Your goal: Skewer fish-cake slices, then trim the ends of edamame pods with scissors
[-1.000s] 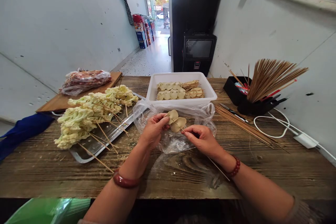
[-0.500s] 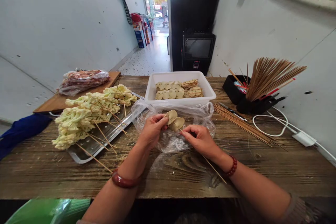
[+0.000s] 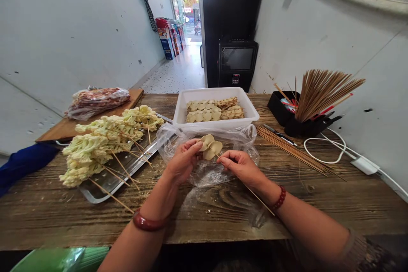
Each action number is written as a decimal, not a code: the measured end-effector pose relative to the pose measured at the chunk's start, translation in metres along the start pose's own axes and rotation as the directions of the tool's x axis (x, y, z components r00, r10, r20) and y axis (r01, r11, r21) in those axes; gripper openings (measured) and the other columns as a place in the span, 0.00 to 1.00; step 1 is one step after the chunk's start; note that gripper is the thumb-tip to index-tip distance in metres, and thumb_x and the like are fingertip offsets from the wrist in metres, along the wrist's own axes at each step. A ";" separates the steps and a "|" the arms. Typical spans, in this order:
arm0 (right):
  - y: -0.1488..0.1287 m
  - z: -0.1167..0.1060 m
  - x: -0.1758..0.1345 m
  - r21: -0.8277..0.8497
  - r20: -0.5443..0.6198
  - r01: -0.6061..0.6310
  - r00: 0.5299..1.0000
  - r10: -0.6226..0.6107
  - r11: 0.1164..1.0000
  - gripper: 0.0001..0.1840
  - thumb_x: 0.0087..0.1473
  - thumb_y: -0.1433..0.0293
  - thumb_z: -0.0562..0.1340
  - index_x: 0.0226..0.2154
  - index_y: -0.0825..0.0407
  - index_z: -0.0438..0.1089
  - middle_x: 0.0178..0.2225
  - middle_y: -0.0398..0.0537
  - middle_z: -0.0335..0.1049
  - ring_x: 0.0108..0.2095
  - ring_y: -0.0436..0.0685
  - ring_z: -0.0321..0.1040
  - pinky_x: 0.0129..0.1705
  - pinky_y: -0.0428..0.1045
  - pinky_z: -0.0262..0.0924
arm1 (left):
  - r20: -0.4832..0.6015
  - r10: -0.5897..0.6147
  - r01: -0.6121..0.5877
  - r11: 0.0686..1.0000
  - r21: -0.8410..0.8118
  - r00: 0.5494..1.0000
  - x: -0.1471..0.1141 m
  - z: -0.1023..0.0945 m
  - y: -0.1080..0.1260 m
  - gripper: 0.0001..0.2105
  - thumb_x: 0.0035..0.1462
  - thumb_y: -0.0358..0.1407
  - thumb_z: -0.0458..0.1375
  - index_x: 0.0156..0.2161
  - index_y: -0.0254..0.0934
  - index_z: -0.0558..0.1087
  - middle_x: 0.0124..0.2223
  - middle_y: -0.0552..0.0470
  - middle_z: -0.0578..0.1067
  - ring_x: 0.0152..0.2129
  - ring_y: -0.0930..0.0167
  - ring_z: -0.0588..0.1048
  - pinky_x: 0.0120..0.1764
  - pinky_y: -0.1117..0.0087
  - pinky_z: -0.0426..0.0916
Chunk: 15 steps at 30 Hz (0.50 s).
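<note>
Left hand (image 3: 184, 160) pinched slices (image 3: 214, 148), right hand (image 3: 241, 166) gripped their skewer (image 3: 259, 199); I judged it part-filled. Loaded skewers (image 3: 204, 114) sat in tub (image 3: 215, 125), far edge of counter (image 3: 223, 227); bare sticks (image 3: 288, 148) toward right edge.

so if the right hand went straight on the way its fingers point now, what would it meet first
Likely the nearer pale round slice on the bamboo skewer pinched in the right hand, with the left hand beyond; depth is hard to judge.

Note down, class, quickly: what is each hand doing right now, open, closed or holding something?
Left hand: closed, holding pale round slices by the edge.
Right hand: closed, holding the wooden skewer.
</note>
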State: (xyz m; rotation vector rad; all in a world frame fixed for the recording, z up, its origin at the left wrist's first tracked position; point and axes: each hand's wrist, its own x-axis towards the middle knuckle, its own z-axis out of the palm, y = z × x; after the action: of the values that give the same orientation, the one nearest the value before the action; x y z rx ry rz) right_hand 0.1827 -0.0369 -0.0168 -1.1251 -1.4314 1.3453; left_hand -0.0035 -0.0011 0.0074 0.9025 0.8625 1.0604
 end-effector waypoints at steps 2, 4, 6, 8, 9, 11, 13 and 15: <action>0.000 0.000 0.000 0.012 -0.002 0.006 1.000 -0.006 1.000 0.16 0.51 0.58 0.63 0.29 0.55 0.74 0.20 0.40 0.64 0.22 0.47 0.55 0.23 0.44 0.47 | 0.025 -0.016 0.016 1.000 -0.001 1.000 -0.001 0.000 0.001 0.14 0.41 0.41 0.70 0.32 0.34 0.78 0.29 0.51 0.75 0.24 0.75 0.69 0.27 0.76 0.64; -0.001 -0.001 -0.001 0.027 0.004 0.000 1.000 0.000 1.000 0.17 0.51 0.57 0.63 0.29 0.56 0.74 0.21 0.41 0.64 0.22 0.47 0.54 0.23 0.44 0.46 | 0.032 -0.028 0.028 1.000 0.015 0.999 -0.002 -0.001 0.002 0.14 0.41 0.39 0.71 0.32 0.33 0.77 0.29 0.51 0.75 0.23 0.76 0.69 0.27 0.76 0.64; -0.002 -0.001 -0.002 0.066 0.025 -0.030 0.999 0.028 0.997 0.18 0.50 0.56 0.64 0.29 0.56 0.74 0.20 0.40 0.63 0.21 0.46 0.53 0.22 0.44 0.44 | 0.031 -0.034 0.033 0.999 0.029 0.999 -0.002 -0.003 0.003 0.14 0.40 0.38 0.71 0.32 0.33 0.77 0.28 0.52 0.75 0.22 0.76 0.69 0.26 0.77 0.64; -0.003 0.000 -0.003 0.118 0.054 -0.064 0.997 0.058 0.991 0.19 0.50 0.55 0.64 0.29 0.56 0.74 0.19 0.39 0.62 0.19 0.45 0.50 0.20 0.44 0.42 | 0.029 -0.025 0.024 0.998 0.056 0.999 -0.002 -0.005 0.005 0.14 0.39 0.38 0.71 0.31 0.33 0.77 0.27 0.53 0.75 0.21 0.77 0.68 0.25 0.77 0.63; -0.003 -0.001 -0.003 0.144 0.068 -0.080 0.995 0.071 0.986 0.19 0.49 0.54 0.64 0.29 0.55 0.73 0.19 0.38 0.62 0.18 0.44 0.49 0.20 0.43 0.41 | 0.022 -0.012 0.011 0.997 0.078 1.000 -0.002 -0.005 0.005 0.14 0.39 0.38 0.71 0.31 0.32 0.77 0.27 0.53 0.75 0.20 0.77 0.68 0.24 0.77 0.63; -0.003 -0.001 -0.003 0.195 0.096 -0.110 0.991 0.093 0.975 0.20 0.48 0.54 0.65 0.29 0.55 0.73 0.19 0.38 0.61 0.17 0.43 0.48 0.19 0.43 0.39 | -0.003 0.038 -0.037 0.990 0.139 0.999 -0.001 -0.004 0.005 0.14 0.39 0.38 0.71 0.32 0.32 0.77 0.27 0.53 0.75 0.20 0.76 0.68 0.24 0.76 0.63; -0.003 -0.001 -0.002 0.251 0.117 -0.139 0.987 0.113 0.958 0.20 0.47 0.53 0.66 0.29 0.55 0.73 0.18 0.37 0.60 0.16 0.43 0.47 0.18 0.43 0.38 | -0.021 0.097 -0.092 0.977 0.192 0.995 -0.001 -0.003 0.004 0.14 0.40 0.39 0.71 0.32 0.32 0.78 0.26 0.53 0.75 0.21 0.76 0.69 0.25 0.77 0.63; -0.003 0.000 -0.002 0.301 0.126 -0.158 0.984 0.124 0.941 0.20 0.47 0.53 0.66 0.28 0.55 0.73 0.17 0.37 0.60 0.16 0.43 0.46 0.18 0.43 0.37 | -0.025 0.130 -0.122 0.973 0.197 0.991 -0.001 -0.002 0.003 0.14 0.41 0.39 0.71 0.33 0.32 0.78 0.26 0.53 0.76 0.21 0.77 0.69 0.25 0.77 0.64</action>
State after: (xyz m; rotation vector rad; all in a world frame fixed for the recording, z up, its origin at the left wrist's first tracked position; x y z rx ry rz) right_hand 0.1833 -0.0388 -0.0136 -0.9739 -1.1751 1.6874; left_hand -0.0067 -0.0011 0.0099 1.1170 0.9626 1.1182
